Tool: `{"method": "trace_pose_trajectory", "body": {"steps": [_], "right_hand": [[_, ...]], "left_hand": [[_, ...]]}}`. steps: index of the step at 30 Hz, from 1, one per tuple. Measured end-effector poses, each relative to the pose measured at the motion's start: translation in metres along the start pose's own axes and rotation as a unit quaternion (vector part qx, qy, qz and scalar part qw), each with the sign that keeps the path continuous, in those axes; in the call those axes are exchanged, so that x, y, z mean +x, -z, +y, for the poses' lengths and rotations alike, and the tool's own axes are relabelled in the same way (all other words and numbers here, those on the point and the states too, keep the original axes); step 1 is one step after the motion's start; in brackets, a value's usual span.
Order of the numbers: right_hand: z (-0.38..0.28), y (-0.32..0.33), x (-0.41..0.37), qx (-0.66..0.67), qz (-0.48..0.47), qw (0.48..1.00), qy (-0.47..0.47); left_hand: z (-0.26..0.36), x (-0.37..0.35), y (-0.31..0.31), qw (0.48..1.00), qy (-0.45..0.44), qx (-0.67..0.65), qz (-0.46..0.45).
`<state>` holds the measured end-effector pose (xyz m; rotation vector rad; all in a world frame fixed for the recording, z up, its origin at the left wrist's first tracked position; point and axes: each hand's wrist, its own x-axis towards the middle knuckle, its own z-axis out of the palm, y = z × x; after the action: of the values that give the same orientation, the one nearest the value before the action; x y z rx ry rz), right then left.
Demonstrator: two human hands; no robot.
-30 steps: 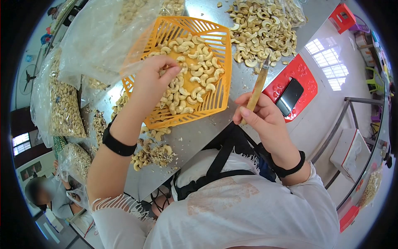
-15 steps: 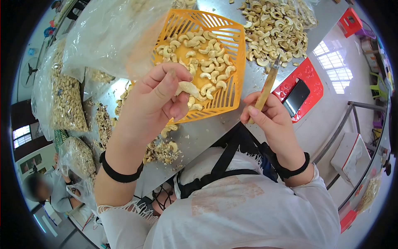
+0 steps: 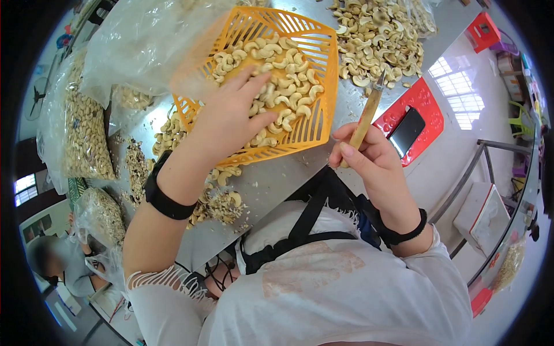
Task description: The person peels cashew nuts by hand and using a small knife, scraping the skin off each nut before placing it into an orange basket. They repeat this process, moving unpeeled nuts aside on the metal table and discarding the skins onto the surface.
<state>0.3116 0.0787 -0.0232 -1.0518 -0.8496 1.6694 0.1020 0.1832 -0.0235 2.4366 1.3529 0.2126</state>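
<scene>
My left hand (image 3: 234, 112) reaches over the yellow plastic basket (image 3: 326, 115), palm down, its fingers spread over the cashews (image 3: 294, 75) lying in it. No cashew shows in its grip. In my right hand (image 3: 369, 154) is a small knife (image 3: 367, 118), its light wooden handle pinched between thumb and fingers and its short blade pointing up and away. The blade tip overlaps the near edge of a large heap of cashews (image 3: 381, 46) in this view. Crumbs and broken cashew pieces (image 3: 219, 207) lie on the metal table below the basket.
Clear plastic bags stand left, one full of cashews (image 3: 86, 138). A black phone (image 3: 407, 131) rests on a red stool (image 3: 428, 109) beside the table. A person (image 3: 69, 262) sits at lower left. A metal frame (image 3: 461, 179) and white box (image 3: 482, 216) stand right.
My left hand held a cashew near the basket's front edge; now it has moved up over the basket with fingers opened and that cashew gone from its grip. The knife stays in my right hand.
</scene>
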Motion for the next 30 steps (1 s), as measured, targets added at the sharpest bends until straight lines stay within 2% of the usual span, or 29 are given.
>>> {"method": "trace_pose_trajectory", "body": {"steps": [2,6,8,11,18,22,26,28,30], "right_hand": [[0.0,-0.001,-0.001,-0.004,0.0,1.0,-0.002],[0.0,0.0,-0.001,-0.006,0.002,1.0,0.001],[0.001,-0.001,0.0,-0.006,0.006,1.0,-0.002],[0.003,-0.003,0.0,-0.005,0.007,1.0,-0.007],[-0.001,-0.012,0.004,-0.044,0.037,0.998,-0.009],[-0.005,-0.01,0.008,-0.021,0.01,1.0,-0.013],[-0.001,-0.013,0.009,-0.002,0.004,1.0,-0.005],[0.003,-0.012,0.011,0.0,0.003,1.0,-0.001],[0.004,-0.013,0.011,-0.011,0.001,1.0,0.016]], "left_hand": [[0.002,0.003,-0.002,0.991,-0.03,-0.128,0.033],[0.004,0.005,0.01,0.991,0.014,-0.121,0.047],[0.004,0.002,0.01,0.994,-0.076,-0.072,-0.029],[0.01,-0.005,0.005,0.992,-0.12,-0.027,-0.01],[-0.005,0.005,-0.009,0.991,-0.078,0.009,0.109],[0.001,0.008,0.005,0.991,-0.116,0.04,0.058],[0.0,0.011,-0.001,0.987,-0.145,0.053,0.049],[-0.003,0.019,-0.002,0.996,-0.074,0.032,0.036],[0.005,0.02,-0.001,0.996,-0.066,0.051,0.032]]}}
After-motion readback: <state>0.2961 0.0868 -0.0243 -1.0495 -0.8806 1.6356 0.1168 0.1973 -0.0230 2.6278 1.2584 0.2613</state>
